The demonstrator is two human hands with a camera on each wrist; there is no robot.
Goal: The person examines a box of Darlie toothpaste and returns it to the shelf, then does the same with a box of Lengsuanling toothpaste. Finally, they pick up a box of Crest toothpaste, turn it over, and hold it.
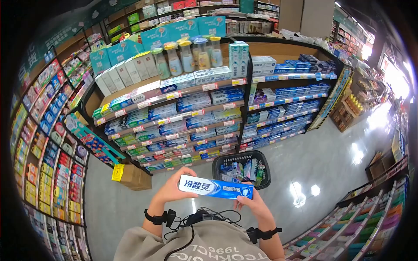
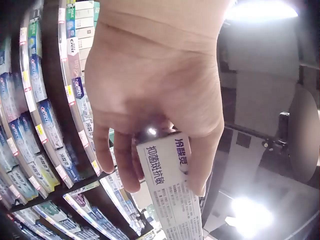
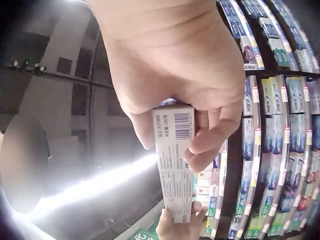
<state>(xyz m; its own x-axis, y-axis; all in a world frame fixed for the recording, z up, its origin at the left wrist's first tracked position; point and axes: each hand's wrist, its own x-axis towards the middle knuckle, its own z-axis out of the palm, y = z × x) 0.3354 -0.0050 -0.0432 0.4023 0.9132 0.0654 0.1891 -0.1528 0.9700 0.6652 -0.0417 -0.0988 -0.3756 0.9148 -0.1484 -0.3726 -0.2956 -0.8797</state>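
Observation:
A white and blue toothpaste box (image 1: 216,188) is held level in front of the person's chest. The left hand (image 1: 172,186) grips its white end, thumb on one side and fingers on the other. At the blue end, the right hand (image 1: 254,202) pinches the box between thumb and fingers. In the left wrist view, a printed side of the toothpaste box (image 2: 172,187) runs out from the left hand (image 2: 157,90). A barcode shows on the toothpaste box (image 3: 174,165) beside the right hand (image 3: 180,75) in the right wrist view.
A black shopping basket (image 1: 266,179) with several packages stands on the floor ahead. Beyond it rise shelves of toothpaste boxes (image 1: 176,108). A cardboard box (image 1: 134,177) sits at the shelf's left foot. More stocked shelves line the left (image 1: 52,143) and lower right (image 1: 357,226).

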